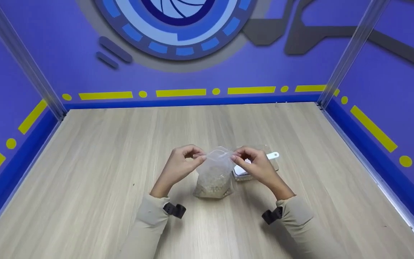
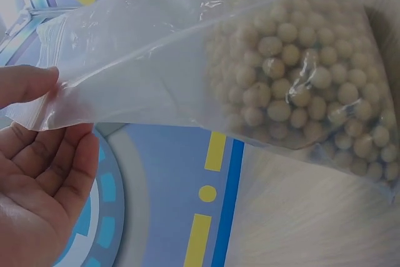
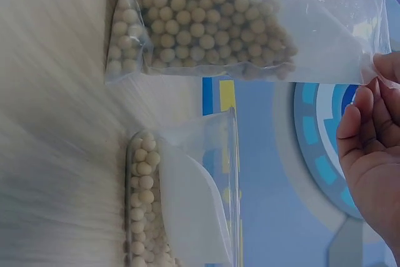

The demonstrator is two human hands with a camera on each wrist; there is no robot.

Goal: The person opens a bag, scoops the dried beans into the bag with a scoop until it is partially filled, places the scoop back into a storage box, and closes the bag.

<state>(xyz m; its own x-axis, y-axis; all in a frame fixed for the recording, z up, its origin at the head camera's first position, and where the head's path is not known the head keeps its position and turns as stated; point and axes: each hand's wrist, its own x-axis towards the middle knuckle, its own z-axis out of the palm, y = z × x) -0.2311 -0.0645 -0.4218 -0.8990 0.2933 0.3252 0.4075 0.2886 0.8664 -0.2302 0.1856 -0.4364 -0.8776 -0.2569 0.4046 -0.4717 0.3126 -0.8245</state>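
Note:
A clear zip bag (image 1: 214,180) stands on the table, its lower part filled with small round beige balls (image 2: 300,85) that look like dried peas or beads. My left hand (image 1: 183,163) pinches the left corner of the bag's mouth between thumb and fingers. At the opposite corner my right hand (image 1: 255,165) pinches the rim the same way. Between the hands the mouth appears parted in the head view. Behind my right hand is a clear box (image 3: 234,154) with more of the balls (image 3: 144,198) in it and a white scoop (image 1: 273,155) lying inside.
The wooden table (image 1: 102,172) stretches out on both sides of the bag. Blue-purple panels (image 1: 207,77) with yellow marks enclose it at the back, left and right. Each sleeve carries a black wrist camera (image 1: 174,210).

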